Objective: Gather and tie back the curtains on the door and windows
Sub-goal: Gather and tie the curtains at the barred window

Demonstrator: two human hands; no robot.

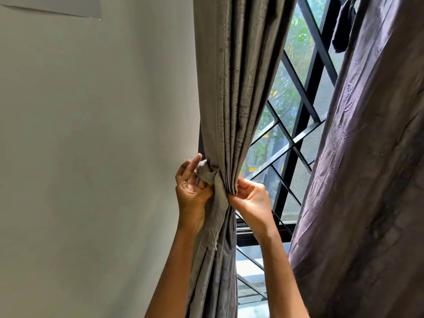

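Observation:
A grey-brown curtain (231,92) hangs bunched into narrow folds at the left edge of the window. A strip of matching grey cloth, the tie-back (207,173), wraps round the bunch at its narrowest point, and its frayed end hangs below. My left hand (191,191) is on the left of the bunch, its lower fingers curled on the tie-back and its index finger raised. My right hand (251,200) pinches the folds at the same height from the right.
A plain pale wall (91,157) fills the left half. Behind the curtain is a window with a black diagonal metal grille (305,115) and trees outside. A second, purple curtain (367,168) hangs loose on the right, with a dark cloth (343,31) draped at its top.

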